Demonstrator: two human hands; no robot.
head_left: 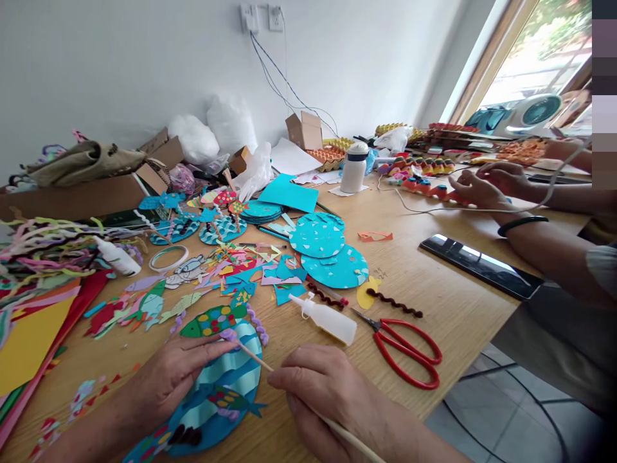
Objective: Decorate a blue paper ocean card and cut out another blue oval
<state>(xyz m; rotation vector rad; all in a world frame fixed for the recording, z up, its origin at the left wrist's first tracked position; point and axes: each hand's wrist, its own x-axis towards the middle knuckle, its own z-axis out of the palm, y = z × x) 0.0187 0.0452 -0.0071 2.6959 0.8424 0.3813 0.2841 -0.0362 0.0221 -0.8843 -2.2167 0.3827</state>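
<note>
My right hand is closed around a thin wooden stick, held like a pencil. The stick's far tip meets a small purple fuzzy piece below a green paper fish with coloured dots. My left hand lies with its fingers stretched out over a blue wavy-striped paper disc, a fingertip beside that purple piece. Another dark fish sits on the disc, partly beyond its edge. Beyond my right hand are a white glue bottle and red-handled scissors.
Paper scraps, a tape roll and blue discs cover the middle. Pipe cleaners pile up at left. A phone lies near the right edge, close to another person's hands. A white bottle stands behind.
</note>
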